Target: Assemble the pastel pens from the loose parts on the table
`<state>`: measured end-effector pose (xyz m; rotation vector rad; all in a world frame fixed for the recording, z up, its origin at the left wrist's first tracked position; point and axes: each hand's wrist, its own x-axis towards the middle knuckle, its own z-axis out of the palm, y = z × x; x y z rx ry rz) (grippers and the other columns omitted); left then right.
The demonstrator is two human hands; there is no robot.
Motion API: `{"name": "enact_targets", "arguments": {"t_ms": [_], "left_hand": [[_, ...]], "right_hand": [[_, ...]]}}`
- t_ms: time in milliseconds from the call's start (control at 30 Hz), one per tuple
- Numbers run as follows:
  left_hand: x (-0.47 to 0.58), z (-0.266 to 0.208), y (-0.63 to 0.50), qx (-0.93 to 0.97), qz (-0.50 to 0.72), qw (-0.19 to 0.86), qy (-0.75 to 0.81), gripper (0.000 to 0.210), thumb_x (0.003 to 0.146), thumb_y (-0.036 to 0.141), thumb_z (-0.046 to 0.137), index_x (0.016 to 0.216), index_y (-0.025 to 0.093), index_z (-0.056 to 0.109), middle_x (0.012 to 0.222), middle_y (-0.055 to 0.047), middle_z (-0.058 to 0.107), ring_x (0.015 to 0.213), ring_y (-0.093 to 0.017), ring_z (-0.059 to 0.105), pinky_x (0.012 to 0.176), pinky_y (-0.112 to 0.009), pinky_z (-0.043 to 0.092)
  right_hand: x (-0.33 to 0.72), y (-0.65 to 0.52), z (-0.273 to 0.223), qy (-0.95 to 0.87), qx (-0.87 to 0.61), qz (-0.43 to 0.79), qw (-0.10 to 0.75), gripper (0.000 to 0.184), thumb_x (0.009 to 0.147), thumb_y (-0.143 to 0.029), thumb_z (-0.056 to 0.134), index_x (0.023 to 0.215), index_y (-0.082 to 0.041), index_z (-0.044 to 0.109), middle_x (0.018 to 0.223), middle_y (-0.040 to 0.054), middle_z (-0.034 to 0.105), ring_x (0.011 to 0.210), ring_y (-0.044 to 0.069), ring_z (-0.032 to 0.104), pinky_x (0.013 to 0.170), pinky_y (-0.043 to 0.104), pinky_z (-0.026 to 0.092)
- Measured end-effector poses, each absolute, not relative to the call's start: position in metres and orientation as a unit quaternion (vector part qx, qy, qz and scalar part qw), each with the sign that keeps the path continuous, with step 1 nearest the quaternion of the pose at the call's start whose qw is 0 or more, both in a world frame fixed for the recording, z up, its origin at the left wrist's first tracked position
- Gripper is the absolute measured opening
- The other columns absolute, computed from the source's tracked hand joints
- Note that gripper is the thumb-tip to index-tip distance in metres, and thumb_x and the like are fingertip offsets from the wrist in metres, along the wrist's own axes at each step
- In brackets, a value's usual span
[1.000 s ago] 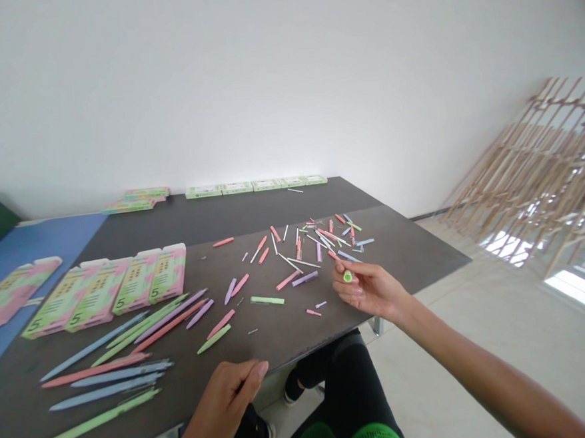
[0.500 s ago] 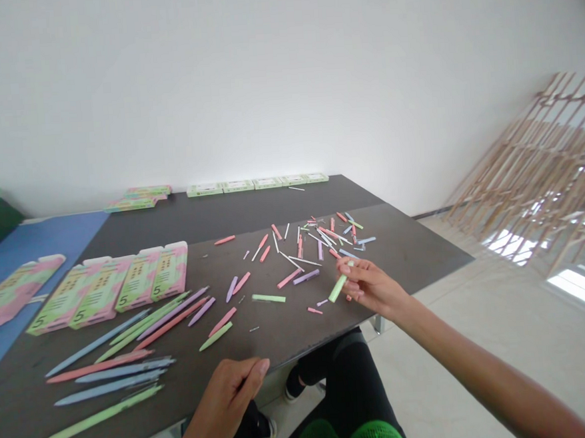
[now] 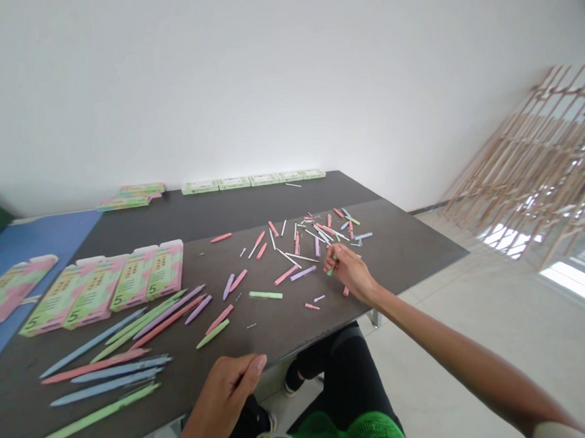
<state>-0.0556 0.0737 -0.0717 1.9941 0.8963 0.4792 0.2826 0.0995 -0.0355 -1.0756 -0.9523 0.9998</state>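
Observation:
Over the right part of the table, my right hand [image 3: 345, 267] is closed on a green pen barrel [image 3: 332, 265], mostly covered by the fingers. My left hand [image 3: 230, 389] rests at the table's front edge with the thumb pressed against curled fingers; whatever may be inside is hidden. Between the hands lie a green barrel half with a clip [image 3: 266, 295], a green tapered barrel half [image 3: 213, 333], a pink one [image 3: 219, 319] and a small spring [image 3: 251, 325]. White refills [image 3: 302, 258] and coloured pen parts are scattered beyond my right hand.
Whole pens in several colours [image 3: 107, 393] lie at the left. Behind them are pink and green cartons [image 3: 90, 293], with another carton [image 3: 14, 290] on a blue surface [image 3: 53, 236]. Flat boxes [image 3: 234, 182] line the back edge. Wooden racks [image 3: 533, 149] stand on the right.
My right hand has moved slightly left and away from me, and has turned so the green barrel is now mostly hidden. The left hand has stayed in about the same place.

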Motion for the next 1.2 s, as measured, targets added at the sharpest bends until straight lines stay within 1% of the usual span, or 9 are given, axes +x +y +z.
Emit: {"name": "enact_targets", "arguments": {"t_ms": [100,200,333,567,733,867,1067,1133,1200], "left_hand": [[-0.055,-0.072,0.074,0.802,0.195,0.437,0.358,0.050,0.107,0.049,0.037,0.065,0.022,0.029,0.061,0.005,0.027,0.056,-0.012,0.031,0.058,-0.030,0.022],[-0.056,-0.073,0.074,0.803,0.196,0.434,0.359,0.051,0.107,0.049,0.036,0.064,0.022,0.030,0.060,0.005,0.028,0.057,-0.012,0.033,0.058,-0.030,0.023],[-0.057,-0.073,0.073,0.804,0.195,0.434,0.356,0.052,0.107,0.049,0.037,0.063,0.022,0.033,0.059,0.005,0.031,0.056,-0.012,0.034,0.059,-0.031,0.023],[-0.054,-0.069,0.072,0.809,0.191,0.423,0.361,0.051,0.107,0.050,0.036,0.064,0.022,0.030,0.060,0.005,0.027,0.056,-0.012,0.033,0.059,-0.031,0.021],[-0.050,-0.068,0.071,0.818,0.187,0.401,0.368,0.050,0.106,0.049,0.036,0.065,0.022,0.030,0.061,0.005,0.027,0.056,-0.012,0.034,0.060,-0.032,0.020],[-0.050,-0.068,0.071,0.818,0.190,0.397,0.371,0.050,0.107,0.050,0.036,0.065,0.022,0.031,0.060,0.005,0.028,0.056,-0.012,0.034,0.061,-0.032,0.021],[-0.050,-0.069,0.070,0.820,0.191,0.392,0.370,0.053,0.107,0.049,0.036,0.062,0.021,0.036,0.057,0.005,0.033,0.056,-0.012,0.038,0.061,-0.033,0.021],[-0.051,-0.070,0.070,0.819,0.193,0.394,0.370,0.053,0.107,0.050,0.036,0.062,0.021,0.036,0.057,0.005,0.033,0.055,-0.012,0.038,0.061,-0.033,0.021],[-0.051,-0.071,0.071,0.818,0.194,0.398,0.367,0.054,0.107,0.050,0.036,0.062,0.021,0.035,0.057,0.005,0.033,0.055,-0.012,0.038,0.060,-0.033,0.022]], "right_hand": [[0.286,0.111,-0.040,-0.403,-0.465,0.460,0.640,0.042,0.095,-0.060,0.057,0.074,-0.025,0.047,0.065,-0.0039,0.033,0.060,0.017,0.038,0.062,0.032,0.043],[0.289,0.117,-0.041,-0.392,-0.460,0.474,0.641,0.035,0.093,-0.046,0.057,0.069,-0.024,0.043,0.063,-0.0045,0.029,0.058,0.016,0.033,0.059,0.029,0.038],[0.292,0.121,-0.042,-0.378,-0.454,0.485,0.645,0.030,0.091,-0.041,0.057,0.069,-0.024,0.044,0.063,-0.0047,0.027,0.057,0.016,0.031,0.059,0.029,0.036],[0.295,0.128,-0.049,-0.348,-0.435,0.501,0.662,0.028,0.093,-0.035,0.056,0.069,-0.024,0.047,0.062,-0.0042,0.029,0.058,0.016,0.030,0.058,0.028,0.035],[0.296,0.130,-0.049,-0.306,-0.420,0.533,0.668,0.028,0.097,-0.035,0.059,0.073,-0.022,0.054,0.060,-0.0043,0.034,0.057,0.015,0.032,0.056,0.026,0.037],[0.297,0.133,-0.041,-0.240,-0.397,0.572,0.676,0.031,0.104,-0.037,0.053,0.077,-0.022,0.058,0.059,-0.0037,0.038,0.054,0.015,0.035,0.052,0.024,0.040],[0.301,0.138,-0.022,-0.077,-0.359,0.609,0.703,0.038,0.110,-0.019,0.036,0.075,-0.022,0.048,0.061,-0.0034,0.044,0.052,0.012,0.047,0.052,0.021,0.053],[0.302,0.135,-0.015,-0.027,-0.349,0.614,0.707,0.039,0.111,-0.014,0.030,0.079,-0.022,0.051,0.064,-0.0029,0.049,0.053,0.012,0.052,0.054,0.021,0.057],[0.299,0.130,-0.009,0.015,-0.341,0.622,0.705,0.037,0.112,-0.013,0.028,0.089,-0.022,0.056,0.068,-0.0020,0.054,0.057,0.012,0.059,0.056,0.022,0.062]]}}
